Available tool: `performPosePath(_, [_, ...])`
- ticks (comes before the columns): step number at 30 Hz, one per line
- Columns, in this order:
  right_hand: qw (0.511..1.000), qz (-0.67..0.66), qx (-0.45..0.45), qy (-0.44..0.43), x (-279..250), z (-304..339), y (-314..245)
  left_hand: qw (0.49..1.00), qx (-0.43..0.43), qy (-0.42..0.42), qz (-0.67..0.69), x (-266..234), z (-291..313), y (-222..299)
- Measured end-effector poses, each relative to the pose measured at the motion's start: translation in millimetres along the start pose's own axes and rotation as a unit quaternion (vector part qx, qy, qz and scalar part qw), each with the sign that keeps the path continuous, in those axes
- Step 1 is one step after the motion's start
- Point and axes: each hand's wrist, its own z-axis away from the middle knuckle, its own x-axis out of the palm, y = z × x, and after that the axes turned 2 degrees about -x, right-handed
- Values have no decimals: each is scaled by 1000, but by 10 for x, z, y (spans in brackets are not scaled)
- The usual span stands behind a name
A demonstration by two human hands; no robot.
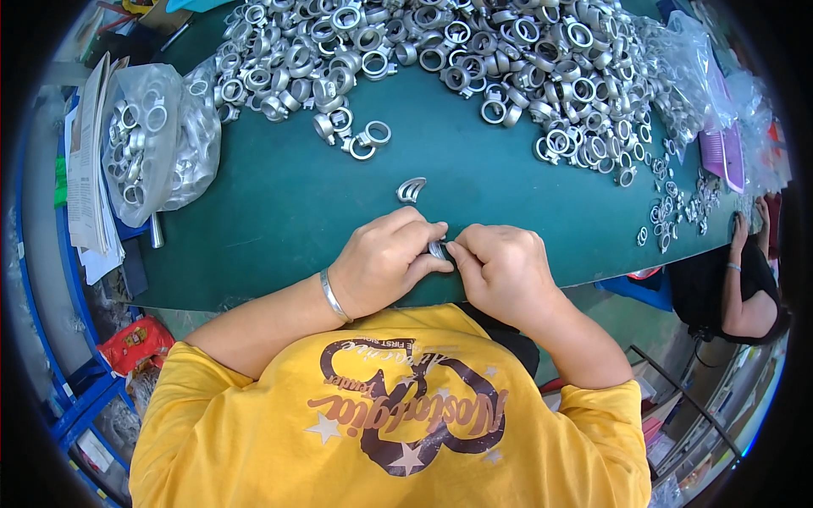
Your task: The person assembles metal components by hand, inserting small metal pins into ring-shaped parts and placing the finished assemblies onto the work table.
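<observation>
My left hand [385, 256] pinches a small silvery metal part [437, 249] between thumb and forefinger, close to the table's near edge. My right hand [501, 269] is closed against the other side of that part, its thumb and forefinger pressed together; whatever lies inside those fingers is hidden. Just beyond my left hand rests a curved, slotted metal piece [411, 189] on the green tabletop [296, 195]. A few metal ring clamps [370, 138] lie apart from the pile, farther off.
A large heap of metal ring clamps [474, 51] spreads across the far side. Plastic bags of rings [144, 140] stand at the left beside papers [87, 169]. At the right are smaller rings [669, 207], a purple basket [722, 159] and another person's arm [735, 284].
</observation>
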Motion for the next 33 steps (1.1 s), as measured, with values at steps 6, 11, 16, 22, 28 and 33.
performPosePath(6, [951, -226, 204, 61, -239, -3, 43, 997, -66, -16, 40, -107, -26, 14])
performPosePath(11, [952, -260, 131, 92, -111, 13, 161, 757, -375, -46, 534, -429, -43, 50])
performPosePath(16, [987, -102, -48, 114, 42, -271, -8, 989, -115, 59, -73, -340, -90, -100])
performPosePath(22, [987, -14, -138, 76, 299, -457, 32, 990, -97, 83, -58, -286, -125, -105])
performPosePath(28, [977, -208, -36, 43, 74, -470, 49, 969, -195, 124, 86, -259, -140, -138])
performPosePath(33, [868, -455, 189, 59, -190, -480, 308, 973, -200, 87, 79, -295, -115, -165])
